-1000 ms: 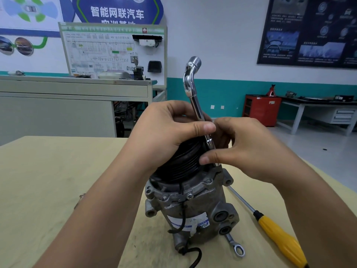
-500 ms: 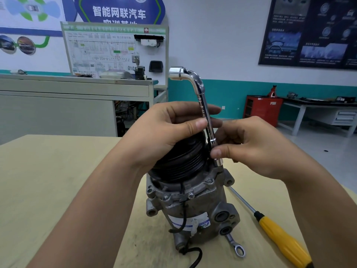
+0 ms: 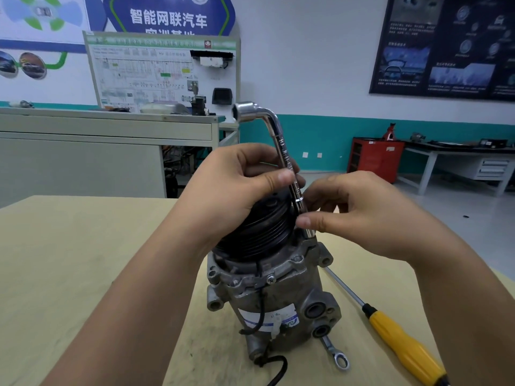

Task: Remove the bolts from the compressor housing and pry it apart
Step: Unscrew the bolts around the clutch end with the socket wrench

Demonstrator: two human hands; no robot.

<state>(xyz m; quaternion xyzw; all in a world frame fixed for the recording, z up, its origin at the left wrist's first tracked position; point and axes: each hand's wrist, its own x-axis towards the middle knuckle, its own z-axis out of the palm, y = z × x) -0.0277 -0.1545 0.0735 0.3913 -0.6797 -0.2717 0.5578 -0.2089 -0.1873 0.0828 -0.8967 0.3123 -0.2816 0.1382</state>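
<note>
**Socket wrench (image 3: 281, 146) standing on the compressor (image 3: 273, 296) flange**

The compressor is standing upright near the middle of the pale table (image 3: 83, 260), with its black pulley (image 3: 259, 232) on top and a thin black cable (image 3: 260, 310) hanging down its front. The L-shaped socket wrench is rising almost vertically beside the pulley. Its lower end is sitting on the housing's upper flange, probably over a bolt head, though the socket is covering that spot. Its bent end is pointing left, above the hands.

The left hand (image 3: 231, 190) is lying over the pulley with its fingers curled, pinching the wrench shank between thumb and fingertips. The right hand (image 3: 359, 215) is pinching the shank lower down, just above the flange, between thumb and forefinger, and its other fingers are curling loosely behind.

A yellow-handled screwdriver (image 3: 401, 338) is lying on the table to the right of the compressor, and a ring spanner (image 3: 335, 353) is poking out from under the compressor's base
</note>
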